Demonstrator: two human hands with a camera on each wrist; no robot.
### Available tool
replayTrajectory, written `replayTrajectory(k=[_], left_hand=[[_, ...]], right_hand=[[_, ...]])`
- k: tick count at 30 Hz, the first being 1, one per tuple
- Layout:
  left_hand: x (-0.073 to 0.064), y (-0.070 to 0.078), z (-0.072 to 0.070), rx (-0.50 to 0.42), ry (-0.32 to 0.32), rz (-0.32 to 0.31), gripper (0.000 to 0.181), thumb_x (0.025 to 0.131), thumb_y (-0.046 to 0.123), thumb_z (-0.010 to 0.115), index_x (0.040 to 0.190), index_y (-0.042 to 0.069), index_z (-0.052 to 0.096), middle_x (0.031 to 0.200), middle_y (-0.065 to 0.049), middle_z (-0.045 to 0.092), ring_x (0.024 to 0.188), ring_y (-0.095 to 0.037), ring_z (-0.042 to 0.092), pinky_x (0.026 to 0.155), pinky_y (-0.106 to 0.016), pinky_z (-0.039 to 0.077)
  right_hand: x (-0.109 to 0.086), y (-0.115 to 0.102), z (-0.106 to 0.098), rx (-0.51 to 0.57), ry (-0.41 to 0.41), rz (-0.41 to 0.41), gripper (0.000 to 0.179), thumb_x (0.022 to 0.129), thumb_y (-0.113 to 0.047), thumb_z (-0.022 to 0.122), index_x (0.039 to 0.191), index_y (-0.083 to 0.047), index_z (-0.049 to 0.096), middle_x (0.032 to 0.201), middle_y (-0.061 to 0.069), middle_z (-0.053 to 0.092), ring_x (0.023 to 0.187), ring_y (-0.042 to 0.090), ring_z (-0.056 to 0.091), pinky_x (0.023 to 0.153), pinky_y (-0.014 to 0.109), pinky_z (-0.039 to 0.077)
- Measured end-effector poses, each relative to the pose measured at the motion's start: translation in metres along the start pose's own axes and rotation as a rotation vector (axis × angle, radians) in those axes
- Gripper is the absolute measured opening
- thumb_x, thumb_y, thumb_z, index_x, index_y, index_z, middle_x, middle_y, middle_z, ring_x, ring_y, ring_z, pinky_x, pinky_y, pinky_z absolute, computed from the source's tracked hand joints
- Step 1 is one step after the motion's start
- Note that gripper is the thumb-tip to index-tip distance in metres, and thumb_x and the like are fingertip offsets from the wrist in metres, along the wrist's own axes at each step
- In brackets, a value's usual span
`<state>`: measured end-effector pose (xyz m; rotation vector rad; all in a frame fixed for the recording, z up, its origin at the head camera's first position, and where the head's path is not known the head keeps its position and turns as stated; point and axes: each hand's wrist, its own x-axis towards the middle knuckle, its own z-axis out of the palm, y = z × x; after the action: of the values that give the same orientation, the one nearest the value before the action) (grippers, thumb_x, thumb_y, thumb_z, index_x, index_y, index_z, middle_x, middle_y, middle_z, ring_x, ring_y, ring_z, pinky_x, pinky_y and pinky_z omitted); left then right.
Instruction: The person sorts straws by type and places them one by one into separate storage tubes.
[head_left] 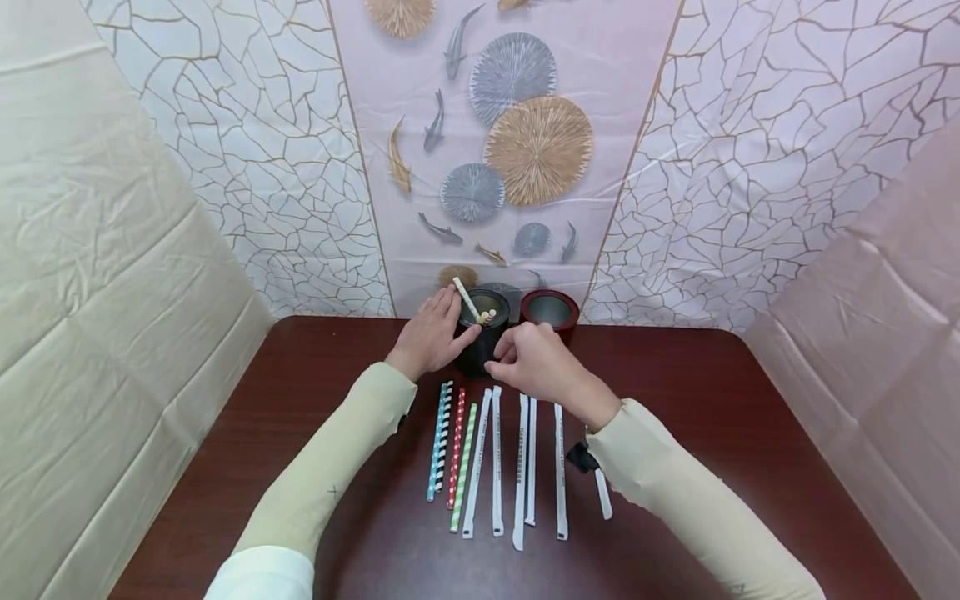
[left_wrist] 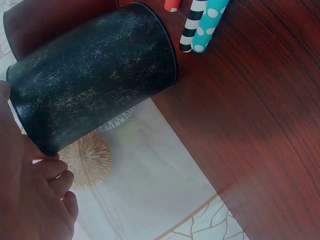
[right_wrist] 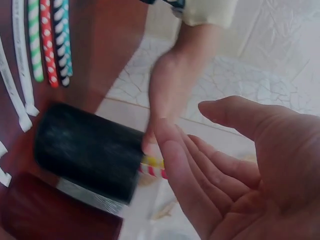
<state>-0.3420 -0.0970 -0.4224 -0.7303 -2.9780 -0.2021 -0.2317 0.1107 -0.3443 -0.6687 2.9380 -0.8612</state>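
Observation:
At the back of the table stands a black cylindrical holder (head_left: 480,350) with several paper straws (head_left: 468,302) poking out of its mouth. My left hand (head_left: 431,332) grips its rim from the left, thumb toward the front; the left wrist view shows fingers (left_wrist: 62,182) bent at the rim. My right hand (head_left: 540,360) hovers just right of the holder, holding nothing; in the right wrist view its thumb stands apart from the loosely bent fingers (right_wrist: 185,185). Red-striped and yellow straw ends (right_wrist: 152,170) show beyond the holder's mouth there.
A dark red holder (head_left: 551,308) stands beside the black one. In front lie blue-dotted (head_left: 437,442), black-striped (head_left: 445,437), red-dotted (head_left: 456,450) and green-striped paper straws (head_left: 464,467). Several white paper-wrapped straws (head_left: 521,471) lie farther right, one partly under the right forearm. A patterned cloth (head_left: 480,242) hangs behind.

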Motion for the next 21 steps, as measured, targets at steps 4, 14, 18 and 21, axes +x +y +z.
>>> replayTrajectory(k=[4, 14, 18, 21], left_hand=[[0.000, 0.000, 0.000, 0.000, 0.004, 0.003, 0.087, 0.111, 0.062, 0.030, 0.167, -0.003, 0.016, 0.177, -0.020, 0.013, 0.166, -0.033, 0.014, 0.136, -0.045, 0.016], [0.002, -0.001, 0.002, -0.002, 0.022, 0.015, 0.087, 0.111, 0.061, 0.031, 0.167, -0.004, 0.017, 0.177, -0.020, 0.014, 0.166, -0.033, 0.016, 0.136, -0.046, 0.016], [0.002, -0.002, 0.003, -0.001, 0.022, 0.014, 0.088, 0.110, 0.062, 0.031, 0.167, -0.004, 0.017, 0.177, -0.020, 0.014, 0.166, -0.033, 0.016, 0.136, -0.046, 0.016], [0.001, -0.001, 0.003, 0.001, 0.023, 0.012, 0.088, 0.110, 0.062, 0.031, 0.167, -0.004, 0.017, 0.177, -0.019, 0.014, 0.166, -0.033, 0.016, 0.136, -0.045, 0.016]], right_hand=[[0.000, 0.004, 0.015, 0.019, -0.056, 0.041, 0.017, 0.095, -0.021, 0.080, 0.095, -0.005, 0.081, 0.085, 0.004, 0.079, 0.067, 0.009, 0.070, 0.064, 0.028, 0.060], [0.004, 0.015, 0.050, 0.064, -0.202, 0.175, 0.022, 0.097, -0.022, 0.078, 0.078, -0.011, 0.080, 0.071, 0.005, 0.077, 0.061, 0.013, 0.066, 0.055, 0.027, 0.052], [0.006, 0.022, 0.065, 0.104, -0.234, 0.187, 0.021, 0.098, -0.020, 0.077, 0.083, -0.007, 0.082, 0.073, 0.008, 0.078, 0.063, 0.014, 0.067, 0.057, 0.028, 0.053], [0.008, 0.026, 0.075, 0.126, -0.253, 0.200, 0.022, 0.098, -0.020, 0.076, 0.083, -0.005, 0.083, 0.073, 0.009, 0.078, 0.062, 0.014, 0.068, 0.057, 0.027, 0.052]])
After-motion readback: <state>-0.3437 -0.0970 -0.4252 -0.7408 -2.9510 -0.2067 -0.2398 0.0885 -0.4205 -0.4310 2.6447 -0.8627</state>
